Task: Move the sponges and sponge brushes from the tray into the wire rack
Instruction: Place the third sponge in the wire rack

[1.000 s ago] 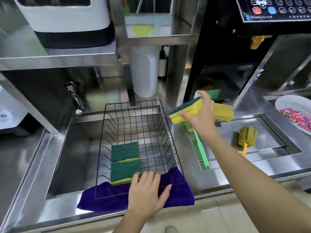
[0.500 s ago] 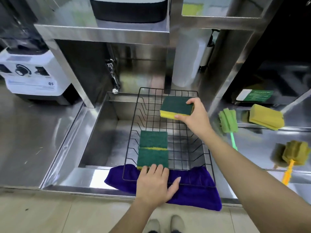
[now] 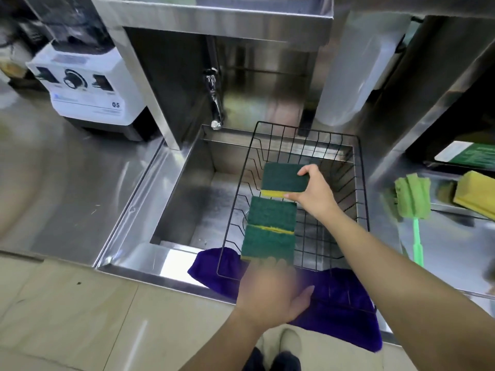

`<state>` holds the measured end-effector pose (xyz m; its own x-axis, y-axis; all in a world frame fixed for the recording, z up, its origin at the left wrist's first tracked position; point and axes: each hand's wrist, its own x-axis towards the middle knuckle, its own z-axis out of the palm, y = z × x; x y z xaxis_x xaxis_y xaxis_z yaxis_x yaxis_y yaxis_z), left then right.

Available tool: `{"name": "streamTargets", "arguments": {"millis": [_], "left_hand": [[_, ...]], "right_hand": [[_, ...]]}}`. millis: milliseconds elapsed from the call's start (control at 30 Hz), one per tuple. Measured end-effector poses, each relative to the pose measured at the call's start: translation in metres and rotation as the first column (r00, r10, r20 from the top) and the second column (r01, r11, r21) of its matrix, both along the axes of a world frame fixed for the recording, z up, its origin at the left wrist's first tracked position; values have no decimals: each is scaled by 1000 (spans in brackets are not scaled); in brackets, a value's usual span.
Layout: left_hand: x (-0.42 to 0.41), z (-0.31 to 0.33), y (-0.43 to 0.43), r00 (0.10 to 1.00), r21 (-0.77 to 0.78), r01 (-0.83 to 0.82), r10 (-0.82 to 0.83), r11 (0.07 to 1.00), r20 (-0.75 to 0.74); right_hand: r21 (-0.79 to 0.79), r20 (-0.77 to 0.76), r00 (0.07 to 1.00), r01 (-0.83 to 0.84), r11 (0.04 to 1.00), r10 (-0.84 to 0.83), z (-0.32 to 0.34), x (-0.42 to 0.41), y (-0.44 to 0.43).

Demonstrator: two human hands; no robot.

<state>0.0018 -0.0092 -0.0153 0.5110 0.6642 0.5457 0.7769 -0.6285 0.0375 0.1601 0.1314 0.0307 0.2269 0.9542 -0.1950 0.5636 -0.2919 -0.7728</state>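
The right hand [image 3: 314,195] pinches a sponge [image 3: 284,181] by its right end, fingers [image 3: 304,171] along the far edge and thumb on the near one, holding it over the back of the wire rack [image 3: 360,183]. The left hand [image 3: 270,293] is blurred; its fingers look spread flat on the rack's front rim and the purple cloth [image 3: 345,303], gripping nothing.

To finish this well, I'd lower the sponge level, green side up, just behind the two sponges [image 3: 270,231] lying in a row in the rack — then let go only once it rests on the wires, with the left hand steadying the rack.

The sponges are soft yellow foam blocks topped with coarse green scouring felt. The rack is thin black wire, sitting in a shiny steel sink [image 3: 187,188]. To the right, a green sponge brush [image 3: 412,199] and a yellow sponge [image 3: 475,194] wait on the steel counter [image 3: 67,183].
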Motion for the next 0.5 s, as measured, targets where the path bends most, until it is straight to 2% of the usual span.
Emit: {"name": "streamTargets", "arguments": {"millis": [200, 400, 500], "left_hand": [[4, -1, -1, 1000, -15, 2, -1, 1000, 23], [1, 1, 1, 1000, -5, 4, -4, 1000, 25], [2, 1, 1, 1000, -10, 10, -9, 1000, 20]], "right_hand": [[-84, -162, 987, -33, 996, 20, -18, -7, -1], [-29, -118, 990, 80, 996, -83, -17, -6, 6], [-25, -225, 964, 141, 990, -143, -16, -5, 9]]}}
